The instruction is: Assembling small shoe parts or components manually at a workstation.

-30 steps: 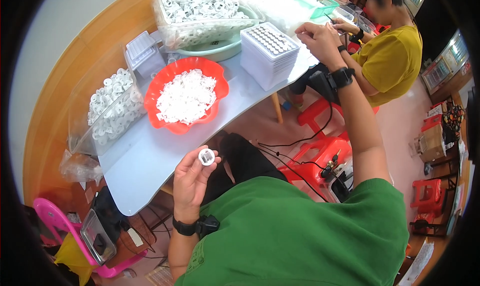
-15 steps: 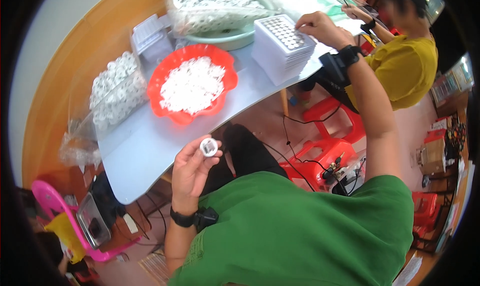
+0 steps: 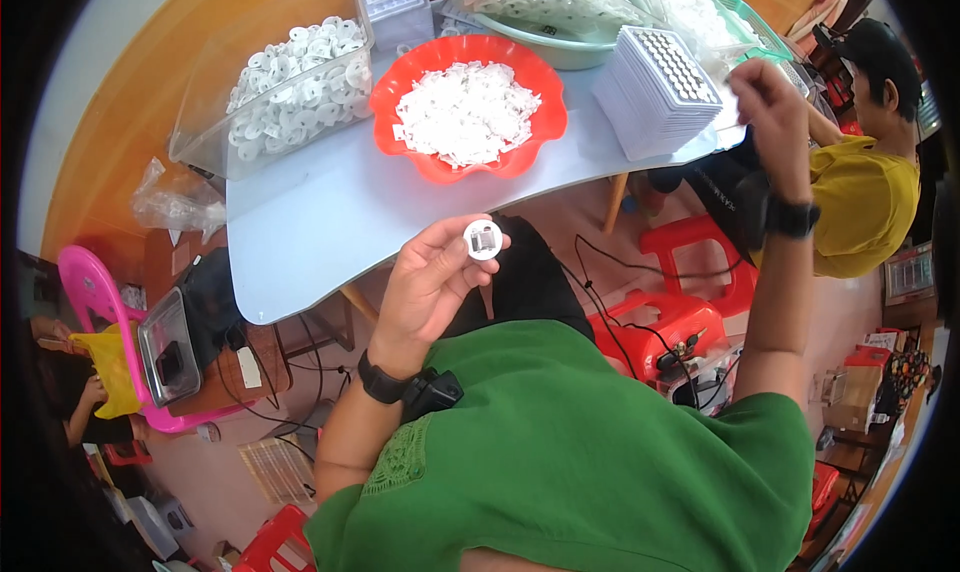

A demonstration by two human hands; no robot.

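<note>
In my left hand (image 3: 428, 284), thumb and fingers pinch a small round white plastic disc (image 3: 483, 240) with a grey metallic piece at its middle, held above my lap near the table's front edge. My right hand (image 3: 778, 122) is raised just right of a tall stack of white plastic trays (image 3: 640, 107); its fingers are curled toward each other, and whatever may be between them is too small to make out. Rows of small round silvery pieces (image 3: 672, 64) fill the top tray. A red scalloped bowl (image 3: 388, 107) holds a heap of small white pieces (image 3: 467, 112).
A clear bin (image 3: 205, 137) of white rings stands left on the pale blue table (image 3: 290, 242). Behind are a pale green basin (image 3: 560, 54) and a bag of parts (image 3: 550, 2). A co-worker in yellow (image 3: 865, 202) sits right, by red stools (image 3: 660, 332).
My right hand has left the top tray and moved right of the stack. My left hand still holds the disc. The view has shifted, so the table's things appear further right and higher.
</note>
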